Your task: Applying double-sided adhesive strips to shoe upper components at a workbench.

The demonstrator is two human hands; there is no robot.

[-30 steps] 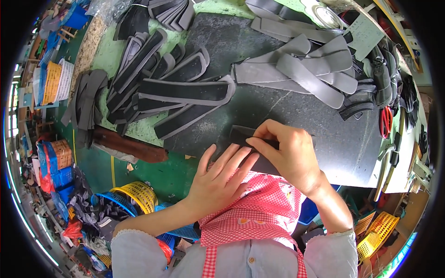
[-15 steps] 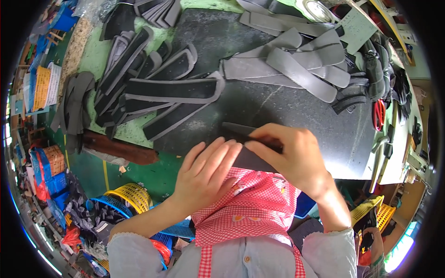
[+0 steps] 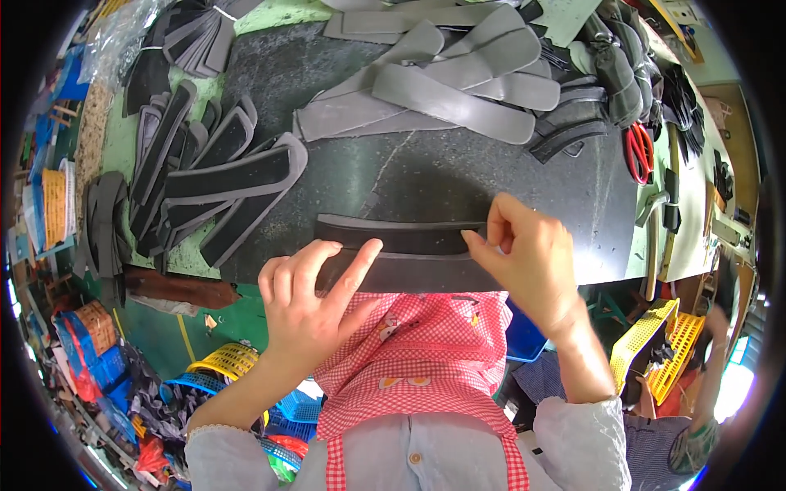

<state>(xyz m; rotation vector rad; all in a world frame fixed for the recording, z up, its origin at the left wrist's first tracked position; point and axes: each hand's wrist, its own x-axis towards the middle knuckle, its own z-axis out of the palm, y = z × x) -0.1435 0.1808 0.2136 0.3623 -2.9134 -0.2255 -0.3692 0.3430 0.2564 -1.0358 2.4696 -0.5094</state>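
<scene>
A black strip with grey long edges (image 3: 409,240) lies lengthwise near the front of the dark work board (image 3: 458,180). My right hand (image 3: 532,266) pinches the strip's right end between thumb and fingers. Toward its left end, my left hand (image 3: 307,295) has its fingers spread, with the fingertips at the strip's near edge. To the left is a pile of black curved pieces with grey borders (image 3: 237,180). Beyond the strip, plain grey strips with rounded ends (image 3: 454,102) lie heaped across one another.
Red-handled scissors (image 3: 639,154) and a hammer (image 3: 652,209) lie at the right. A dark brown roll (image 3: 180,288) runs along the left front edge. Yellow baskets (image 3: 647,348) stand below on the right. What looks like another person's arm (image 3: 714,368) shows at far right.
My view has shifted, so the table's contents appear further left. My hands have moved apart, the left fingers have spread, and the strip between them now shows along most of its length.
</scene>
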